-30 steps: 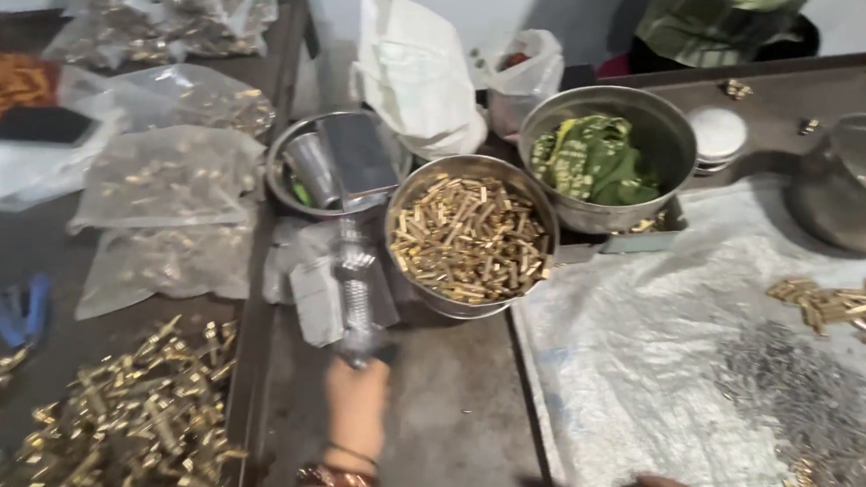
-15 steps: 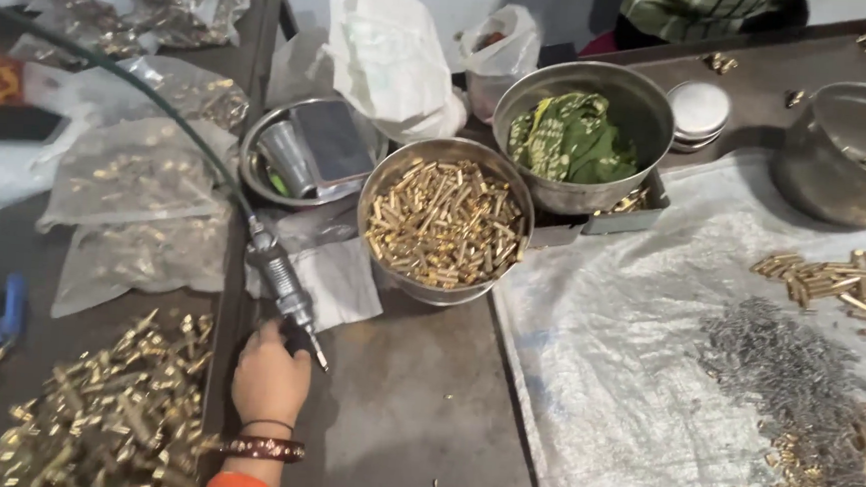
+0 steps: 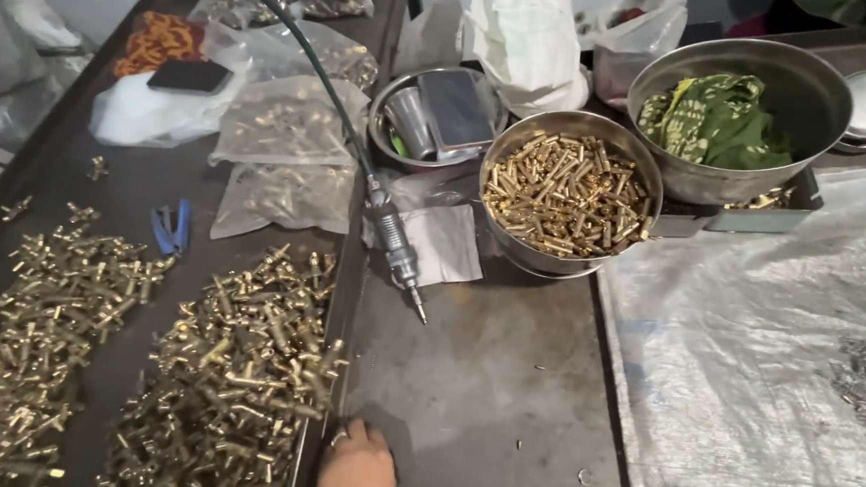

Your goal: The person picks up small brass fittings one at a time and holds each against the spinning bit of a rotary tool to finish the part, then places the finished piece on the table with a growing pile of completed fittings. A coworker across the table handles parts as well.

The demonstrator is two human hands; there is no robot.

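Beside brass fittings (image 3: pixel 235 372) — left hand (image 3: pixel 357 470) flat, empty.

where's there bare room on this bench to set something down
Bare metal tray floor between the brass fittings pile, the pneumatic screwdriver and the plastic sheet; the left hand rests at its near edge. Crowded: bowl of brass pieces and bags behind.
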